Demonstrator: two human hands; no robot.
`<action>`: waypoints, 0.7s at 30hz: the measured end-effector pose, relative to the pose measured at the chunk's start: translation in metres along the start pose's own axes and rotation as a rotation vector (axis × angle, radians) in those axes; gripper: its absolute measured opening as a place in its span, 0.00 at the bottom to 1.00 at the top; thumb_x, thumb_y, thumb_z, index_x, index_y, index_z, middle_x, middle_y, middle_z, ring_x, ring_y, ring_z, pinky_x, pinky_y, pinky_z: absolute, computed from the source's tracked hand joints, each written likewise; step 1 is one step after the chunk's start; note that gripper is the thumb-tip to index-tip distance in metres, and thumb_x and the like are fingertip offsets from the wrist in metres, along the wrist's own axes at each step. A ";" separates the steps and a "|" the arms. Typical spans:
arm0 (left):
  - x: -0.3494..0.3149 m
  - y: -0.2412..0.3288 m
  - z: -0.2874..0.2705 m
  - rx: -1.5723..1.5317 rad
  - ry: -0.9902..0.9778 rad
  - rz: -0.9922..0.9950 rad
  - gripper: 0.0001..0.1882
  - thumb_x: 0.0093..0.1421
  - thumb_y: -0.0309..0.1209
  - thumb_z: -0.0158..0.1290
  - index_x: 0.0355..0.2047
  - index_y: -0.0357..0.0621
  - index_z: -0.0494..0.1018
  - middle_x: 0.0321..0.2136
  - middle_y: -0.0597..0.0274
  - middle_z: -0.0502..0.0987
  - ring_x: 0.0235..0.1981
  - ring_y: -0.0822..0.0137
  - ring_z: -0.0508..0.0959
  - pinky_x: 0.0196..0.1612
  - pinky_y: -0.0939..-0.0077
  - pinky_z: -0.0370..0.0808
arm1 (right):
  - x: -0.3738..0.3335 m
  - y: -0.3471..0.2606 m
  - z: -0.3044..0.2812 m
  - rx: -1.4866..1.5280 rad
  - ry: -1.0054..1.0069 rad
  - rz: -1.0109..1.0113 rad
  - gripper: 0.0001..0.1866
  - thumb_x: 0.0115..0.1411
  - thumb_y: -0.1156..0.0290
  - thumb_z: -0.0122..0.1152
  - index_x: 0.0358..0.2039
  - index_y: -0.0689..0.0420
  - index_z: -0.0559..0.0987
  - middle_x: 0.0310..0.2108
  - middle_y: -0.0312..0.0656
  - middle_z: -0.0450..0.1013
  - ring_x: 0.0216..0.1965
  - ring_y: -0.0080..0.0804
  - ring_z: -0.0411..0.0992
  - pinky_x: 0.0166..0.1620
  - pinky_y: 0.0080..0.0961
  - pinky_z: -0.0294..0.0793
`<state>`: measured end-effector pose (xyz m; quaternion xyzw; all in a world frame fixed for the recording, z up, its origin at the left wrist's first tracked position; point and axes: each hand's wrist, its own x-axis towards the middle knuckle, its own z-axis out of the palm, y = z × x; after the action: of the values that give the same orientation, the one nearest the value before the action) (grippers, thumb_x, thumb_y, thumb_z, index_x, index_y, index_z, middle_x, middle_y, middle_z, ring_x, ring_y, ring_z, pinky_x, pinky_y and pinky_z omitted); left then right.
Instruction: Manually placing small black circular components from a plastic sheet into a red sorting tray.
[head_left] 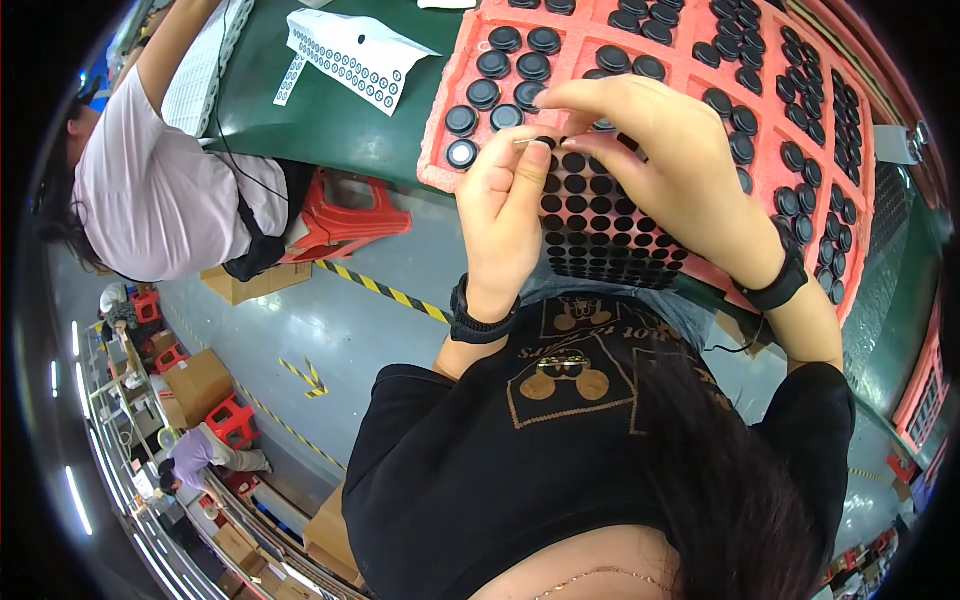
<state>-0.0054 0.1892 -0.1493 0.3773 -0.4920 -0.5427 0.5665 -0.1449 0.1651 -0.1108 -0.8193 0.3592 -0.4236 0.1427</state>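
Note:
A sheet of black round stickers (590,205) hangs at the front edge of the pink foam tray, in front of my body. My left hand (505,195) is closed on the sheet's upper left corner, thumb on top. A thin, pale, straight sliver shows by its fingertips; I cannot tell what it is. My right hand (665,135) reaches over the tray with thumb and fingers pinched together at the sheet's top edge. What it pinches is too small to make out. Black round caps (483,95) sit in the tray's compartments around both hands.
The pink foam tray (432,150) rests on a green table (360,150). Left of it lies a white sheet with printed round marks (370,65). A co-worker in a pale shirt (170,200) sits at the left by a red stool (345,225). Cartons (200,385) stand on the floor.

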 end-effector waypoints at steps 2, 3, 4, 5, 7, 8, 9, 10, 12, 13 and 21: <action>-0.001 -0.003 -0.004 -0.030 0.010 -0.005 0.08 0.57 0.26 0.41 0.32 0.34 0.66 0.25 0.67 0.70 0.27 0.82 0.67 0.30 0.91 0.63 | 0.001 0.001 0.005 0.026 0.018 -0.046 0.14 0.42 0.83 0.55 0.32 0.58 0.71 0.25 0.40 0.69 0.27 0.26 0.69 0.31 0.16 0.69; -0.002 -0.005 -0.006 -0.058 0.008 -0.018 0.08 0.57 0.26 0.40 0.32 0.34 0.66 0.25 0.67 0.71 0.27 0.82 0.67 0.30 0.91 0.63 | 0.001 0.001 0.008 0.050 0.043 -0.093 0.14 0.42 0.84 0.55 0.32 0.59 0.70 0.24 0.39 0.68 0.27 0.26 0.69 0.31 0.16 0.69; -0.002 -0.006 -0.008 -0.086 0.007 -0.030 0.08 0.57 0.26 0.40 0.33 0.34 0.66 0.25 0.67 0.71 0.27 0.82 0.67 0.31 0.91 0.63 | 0.001 0.002 0.011 0.075 0.068 -0.139 0.14 0.42 0.85 0.55 0.32 0.60 0.69 0.23 0.38 0.68 0.27 0.26 0.68 0.30 0.17 0.69; -0.002 -0.006 -0.011 -0.112 0.004 -0.042 0.08 0.57 0.26 0.40 0.33 0.34 0.66 0.25 0.66 0.71 0.27 0.82 0.67 0.31 0.91 0.64 | 0.001 0.002 0.015 0.078 0.061 -0.138 0.14 0.42 0.85 0.55 0.32 0.60 0.69 0.23 0.38 0.68 0.27 0.26 0.68 0.30 0.17 0.69; -0.002 -0.009 -0.019 -0.127 0.030 -0.057 0.08 0.57 0.26 0.40 0.33 0.34 0.66 0.26 0.66 0.71 0.27 0.81 0.67 0.31 0.90 0.64 | -0.003 0.001 0.024 0.237 0.029 -0.029 0.15 0.41 0.85 0.56 0.32 0.60 0.68 0.22 0.36 0.68 0.27 0.25 0.68 0.31 0.17 0.68; -0.003 -0.011 -0.023 -0.137 0.049 -0.068 0.08 0.57 0.26 0.40 0.33 0.34 0.66 0.26 0.66 0.71 0.27 0.81 0.68 0.31 0.90 0.64 | -0.002 0.001 0.027 0.315 0.013 0.027 0.16 0.41 0.85 0.56 0.32 0.60 0.67 0.21 0.36 0.68 0.27 0.24 0.67 0.31 0.17 0.67; -0.004 -0.012 -0.028 -0.148 0.068 -0.080 0.08 0.57 0.26 0.40 0.33 0.33 0.66 0.26 0.65 0.71 0.27 0.81 0.68 0.32 0.89 0.64 | 0.000 0.000 0.028 0.316 0.007 0.028 0.16 0.41 0.85 0.56 0.32 0.60 0.67 0.21 0.36 0.68 0.27 0.24 0.67 0.31 0.17 0.67; -0.005 -0.013 -0.033 -0.153 0.073 -0.083 0.08 0.57 0.26 0.40 0.33 0.33 0.66 0.26 0.65 0.71 0.27 0.81 0.68 0.32 0.89 0.64 | 0.004 -0.001 0.028 0.407 -0.009 0.070 0.18 0.41 0.85 0.56 0.35 0.60 0.66 0.22 0.35 0.67 0.27 0.23 0.67 0.33 0.16 0.66; -0.012 -0.015 -0.049 -0.038 0.016 -0.085 0.08 0.57 0.26 0.40 0.32 0.33 0.66 0.26 0.64 0.72 0.27 0.80 0.69 0.32 0.88 0.65 | 0.011 -0.003 0.025 0.589 -0.040 0.160 0.22 0.42 0.84 0.56 0.41 0.59 0.65 0.22 0.33 0.67 0.28 0.20 0.67 0.36 0.16 0.65; -0.017 -0.016 -0.055 0.020 -0.012 -0.087 0.08 0.57 0.26 0.40 0.32 0.33 0.66 0.26 0.63 0.72 0.27 0.79 0.69 0.32 0.88 0.65 | 0.015 -0.002 0.022 0.590 -0.046 0.164 0.22 0.42 0.84 0.56 0.41 0.59 0.65 0.22 0.33 0.67 0.28 0.20 0.67 0.36 0.16 0.65; -0.027 -0.024 -0.078 0.028 -0.068 -0.198 0.07 0.56 0.24 0.40 0.31 0.33 0.65 0.26 0.61 0.73 0.26 0.76 0.71 0.30 0.86 0.68 | 0.036 0.018 0.045 0.684 -0.435 0.670 0.29 0.43 0.81 0.56 0.48 0.58 0.61 0.22 0.32 0.68 0.28 0.17 0.66 0.39 0.15 0.62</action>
<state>0.0657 0.2045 -0.1942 0.4133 -0.4789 -0.6015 0.4879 -0.1036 0.1240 -0.1259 -0.6351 0.4047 -0.2679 0.6010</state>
